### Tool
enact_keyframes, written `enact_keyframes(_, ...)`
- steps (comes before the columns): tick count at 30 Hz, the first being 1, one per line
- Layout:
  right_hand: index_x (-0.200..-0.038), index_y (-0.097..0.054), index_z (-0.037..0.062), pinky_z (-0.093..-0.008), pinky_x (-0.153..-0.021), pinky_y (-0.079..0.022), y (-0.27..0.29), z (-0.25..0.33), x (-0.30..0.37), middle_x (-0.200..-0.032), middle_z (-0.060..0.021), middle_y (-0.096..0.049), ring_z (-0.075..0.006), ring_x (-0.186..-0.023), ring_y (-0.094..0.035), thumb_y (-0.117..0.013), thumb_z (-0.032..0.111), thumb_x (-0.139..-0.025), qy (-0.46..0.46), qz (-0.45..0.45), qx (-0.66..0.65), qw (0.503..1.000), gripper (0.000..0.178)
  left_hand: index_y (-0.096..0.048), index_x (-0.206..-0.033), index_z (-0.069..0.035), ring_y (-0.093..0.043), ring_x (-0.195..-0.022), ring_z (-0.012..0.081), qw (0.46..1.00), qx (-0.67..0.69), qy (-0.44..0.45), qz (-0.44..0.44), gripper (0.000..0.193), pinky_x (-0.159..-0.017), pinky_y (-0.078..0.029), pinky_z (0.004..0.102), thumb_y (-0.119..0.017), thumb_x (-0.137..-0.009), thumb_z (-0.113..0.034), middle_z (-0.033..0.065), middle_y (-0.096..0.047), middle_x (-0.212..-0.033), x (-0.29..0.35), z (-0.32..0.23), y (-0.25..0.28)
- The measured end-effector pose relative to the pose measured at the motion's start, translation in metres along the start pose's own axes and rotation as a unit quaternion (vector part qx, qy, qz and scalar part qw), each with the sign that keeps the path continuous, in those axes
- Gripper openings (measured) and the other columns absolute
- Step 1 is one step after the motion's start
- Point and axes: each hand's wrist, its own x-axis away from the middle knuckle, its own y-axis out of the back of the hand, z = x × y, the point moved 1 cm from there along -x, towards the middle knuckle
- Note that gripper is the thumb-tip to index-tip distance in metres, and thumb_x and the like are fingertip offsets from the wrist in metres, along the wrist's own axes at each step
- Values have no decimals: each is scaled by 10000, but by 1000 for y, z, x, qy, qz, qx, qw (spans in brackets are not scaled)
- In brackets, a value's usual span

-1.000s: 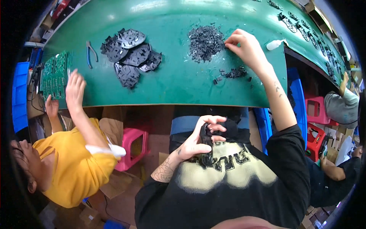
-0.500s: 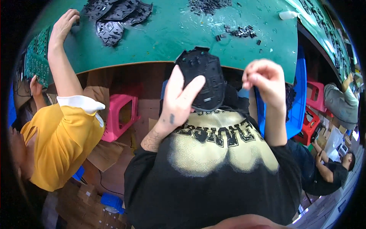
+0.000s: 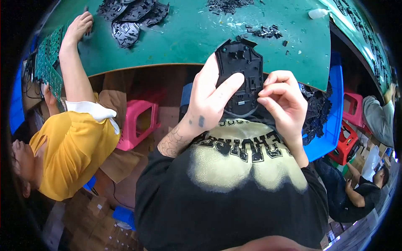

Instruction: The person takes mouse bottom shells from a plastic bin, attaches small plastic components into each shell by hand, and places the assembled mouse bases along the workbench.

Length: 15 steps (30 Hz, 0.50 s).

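Black plastic shell (image 3: 243, 79) is held mid-frame, clamped in left hand (image 3: 209, 98) grip; right hand (image 3: 282, 102) fingertips pinched on its edge.

Head view, downward (close, fisheye)

A black plastic shell (image 3: 240, 79), matt with moulded ribs and cut-outs, is gripped between the left hand (image 3: 209, 98) and the right hand (image 3: 280, 102). The worktable (image 3: 188, 37) is covered by a smooth green mat with a faint sheen, on which further matt black plastic parts (image 3: 134, 16) are heaped. A glossy pink plastic stool (image 3: 140, 123), a glossy blue plastic crate (image 3: 333, 121) and brown cardboard boxes (image 3: 90, 217) of dull, rough finish are seen below.
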Motion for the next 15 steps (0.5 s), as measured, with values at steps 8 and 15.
enact_keyframes(8, -852, -630, -10, -215, -673, -507, 8, -4, 0, -954, -76, -510, -120, -826, -565, -669, -72, -722, 43, -7, 44, 998, 149, -407, -1243, 58, -572, -952, 156, 1000, -22, -7, 1, 391, -853, -448, 279, -479, -873, -49, 115, -591, -1074, -1, 7, -9)
enact_keyframes(15, -1139, -473, 22, -219, -663, -486, -7, -16, 5, -951, -42, -523, -75, -798, -539, -609, -50, -805, -111, -50, -217, 969, 367, -424, -1222, 56, -575, -934, 146, 998, -61, 1, 11, 377, -843, -452, 281, -494, -868, -53, 122, -596, -1060, -2, 0, -7)
